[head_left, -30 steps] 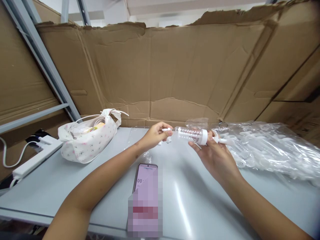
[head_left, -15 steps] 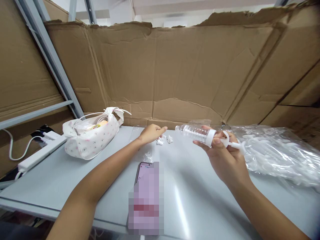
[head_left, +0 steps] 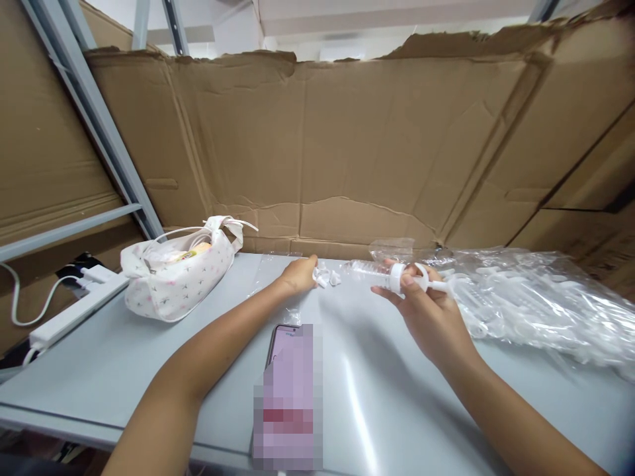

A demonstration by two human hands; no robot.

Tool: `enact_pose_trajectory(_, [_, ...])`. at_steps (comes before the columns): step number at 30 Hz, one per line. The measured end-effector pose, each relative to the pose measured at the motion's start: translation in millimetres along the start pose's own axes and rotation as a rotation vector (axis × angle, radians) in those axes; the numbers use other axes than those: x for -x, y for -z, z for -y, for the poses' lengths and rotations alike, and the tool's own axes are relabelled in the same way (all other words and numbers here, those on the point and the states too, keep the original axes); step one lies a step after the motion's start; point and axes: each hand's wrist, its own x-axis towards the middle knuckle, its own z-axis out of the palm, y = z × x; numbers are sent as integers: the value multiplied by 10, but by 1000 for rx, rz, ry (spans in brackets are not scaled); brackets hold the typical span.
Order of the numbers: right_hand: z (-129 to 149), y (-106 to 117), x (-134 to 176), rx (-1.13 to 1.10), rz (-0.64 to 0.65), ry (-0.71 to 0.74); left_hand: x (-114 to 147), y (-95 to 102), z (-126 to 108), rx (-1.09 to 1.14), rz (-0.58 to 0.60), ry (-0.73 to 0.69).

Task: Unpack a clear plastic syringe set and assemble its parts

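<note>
My right hand (head_left: 429, 307) is closed around a clear plastic syringe (head_left: 370, 272) with a white collar and a white plunger. The syringe lies nearly level, its tip pointing left. My left hand (head_left: 298, 274) is down at the back of the table, its fingers bent beside a small cluster of white plastic pieces (head_left: 325, 276). Its fingertips are partly hidden, and I cannot make out what is between them. The syringe tip is just right of the white pieces.
A clear bag of white plastic parts (head_left: 540, 304) lies on the right. A phone (head_left: 290, 396) is at the front middle of the table (head_left: 397, 423). To the left are a patterned fabric pouch (head_left: 173, 284) and a power strip (head_left: 74, 314). Cardboard (head_left: 347, 145) walls the back.
My left hand's outstretched fingers have lowered and curled at the white pieces. My right hand has carried the syringe left and slightly down, closer to them.
</note>
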Motion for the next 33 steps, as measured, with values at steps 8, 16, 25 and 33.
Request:
enact_pose_trajectory(8, [3,-11,-25,-142,-29,-67,-10,-24,-69,135,-201,-77])
enact_pose_trajectory(16, [-64,-29,-11,-405,-31,-352,619,95,-342,401,-150,-494])
enact_pose_trajectory(25, [-70,29,-24,-312,106,-329,870,168,-284,561,-88,-298])
enact_pose_trajectory(33, [-157,283,-382,120,-29,-46,511,384,92,337,-312,-56])
